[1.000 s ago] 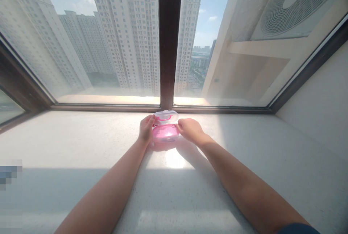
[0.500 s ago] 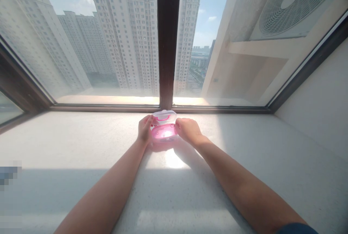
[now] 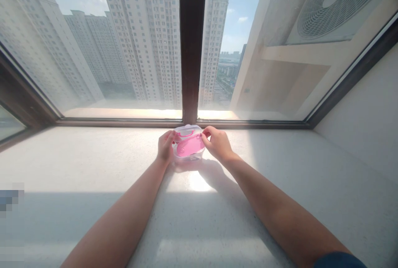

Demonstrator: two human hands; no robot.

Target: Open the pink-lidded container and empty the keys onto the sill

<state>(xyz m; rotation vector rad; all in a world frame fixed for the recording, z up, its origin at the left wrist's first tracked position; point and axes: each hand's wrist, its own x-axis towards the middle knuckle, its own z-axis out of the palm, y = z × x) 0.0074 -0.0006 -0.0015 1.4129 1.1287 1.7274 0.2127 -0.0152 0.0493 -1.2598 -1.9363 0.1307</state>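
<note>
The one view looks from the person's head, forward and down across the white ledge [image 3: 102,156]. The left hand [image 3: 165,147] and right hand [image 3: 217,142] are well off, near the far brown window frame [image 3: 190,52].

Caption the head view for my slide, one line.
Left hand holding the lid of an open box, right hand pinching a tilted pink insert, on a sunlit sill.

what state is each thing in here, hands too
Box: open
Lid: raised, leaning toward the window
Pink insert: tilted, right end up
Left hand: gripping the lid's left edge
Right hand: pinching the insert's right end
Sill: part sunlit, part shaded
Fan: running or off, cannot tell
</note>
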